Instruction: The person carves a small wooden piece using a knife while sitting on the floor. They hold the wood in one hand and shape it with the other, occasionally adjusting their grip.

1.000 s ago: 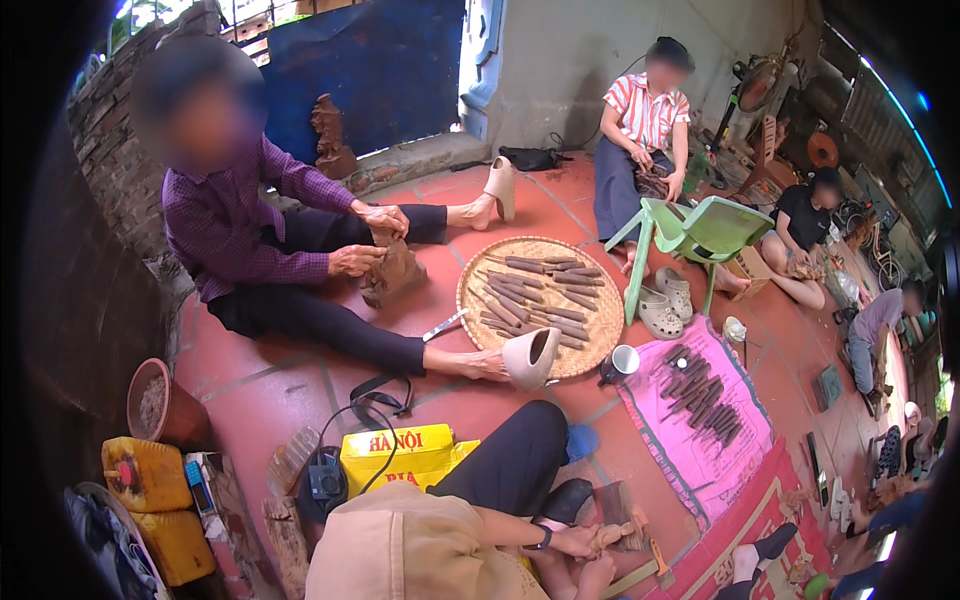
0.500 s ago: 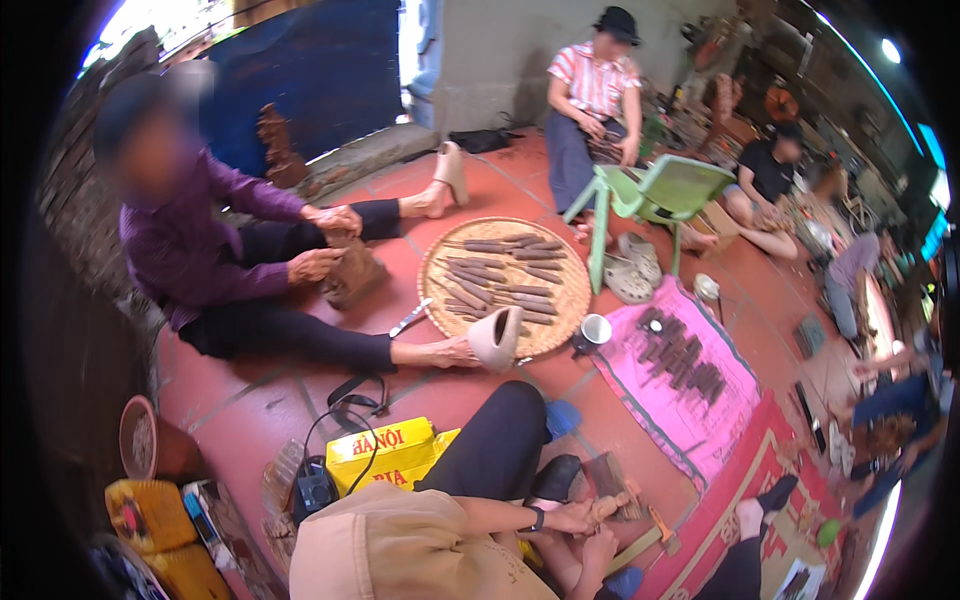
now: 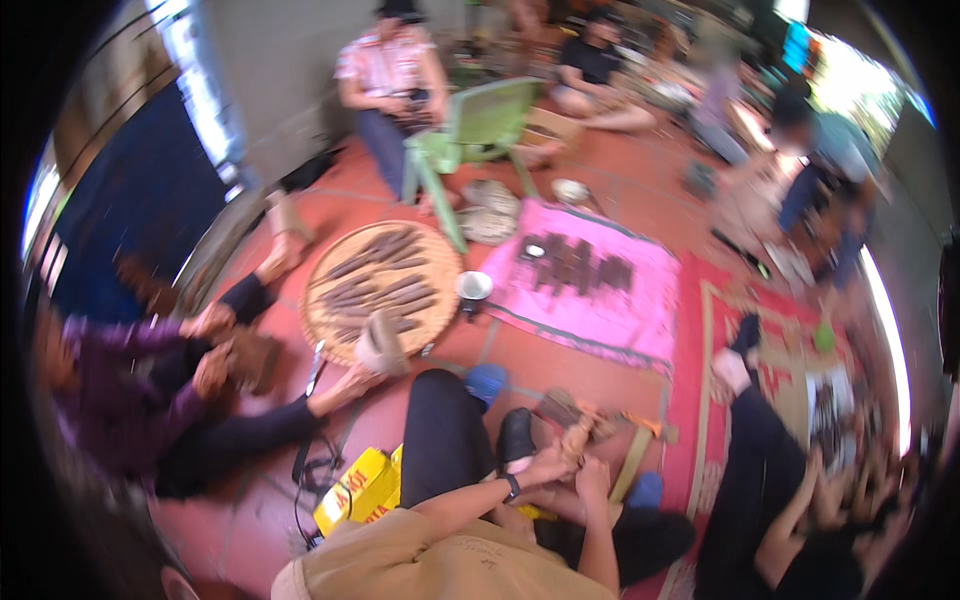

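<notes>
A small pale wooden carving [image 3: 575,440] sits upright in front of my lap, its shape blurred by motion. My left hand [image 3: 546,466], with a dark band at the wrist, is closed around its lower part. Close beside it, my right hand [image 3: 592,478] is closed too; what its fingers hold, if anything, is too blurred to make out. Behind the carving lies a brown wooden block [image 3: 556,406]. To the right are a flat wooden strip [image 3: 632,462] and an orange piece [image 3: 642,423] that touches or lies near its far end.
A round woven tray [image 3: 318,290] holds several dark sticks. More dark pieces lie on a pink cloth [image 3: 648,315]. Nearby stand a white-rimmed cup [image 3: 474,287] and a green chair [image 3: 490,110]. A yellow bag [image 3: 362,490] lies at my left. Several other people sit around on the tiles.
The view has swung right, so the tray, cloth and chair stand further left. More people show at the right. Both my hands stay at the carving.
</notes>
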A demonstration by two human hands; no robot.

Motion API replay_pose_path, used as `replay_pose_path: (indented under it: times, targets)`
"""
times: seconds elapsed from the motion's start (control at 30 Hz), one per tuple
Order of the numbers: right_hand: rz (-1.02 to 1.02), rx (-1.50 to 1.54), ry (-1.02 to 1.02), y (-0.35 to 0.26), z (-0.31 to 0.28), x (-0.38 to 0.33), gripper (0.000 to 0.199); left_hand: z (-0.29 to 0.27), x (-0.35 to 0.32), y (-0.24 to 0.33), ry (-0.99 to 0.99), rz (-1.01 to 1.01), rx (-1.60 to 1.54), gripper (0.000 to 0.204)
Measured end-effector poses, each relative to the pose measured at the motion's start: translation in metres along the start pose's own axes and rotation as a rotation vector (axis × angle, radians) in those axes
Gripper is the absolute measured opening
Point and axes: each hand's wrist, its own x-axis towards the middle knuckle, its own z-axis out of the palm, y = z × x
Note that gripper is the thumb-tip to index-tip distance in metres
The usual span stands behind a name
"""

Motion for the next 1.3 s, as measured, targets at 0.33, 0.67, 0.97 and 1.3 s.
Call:
replay_pose_path:
  times: [0.33, 0.67, 0.97, 1.3]
  targets:
    - [-0.023, -0.040, 0.148, 0.017, 0.031, 0.002, 0.021, 0.002, 0.007, 0.000, 0.036, 0.093, -0.032, 0.075]
    - [-0.024, -0.050, 0.143, 0.002, 0.015, -0.001, 0.021, -0.002, 0.007, -0.004, -0.039, 0.069, -0.078, 0.081]
    - [0.030, -0.096, 0.151, 0.004, 0.024, 0.006, 0.020, 0.001, 0.018, -0.016, -0.096, 0.082, -0.171, 0.086]
    - [0.010, -0.110, 0.138, -0.010, 0.016, 0.002, 0.020, -0.003, 0.019, -0.022, -0.069, 0.095, -0.134, 0.069]
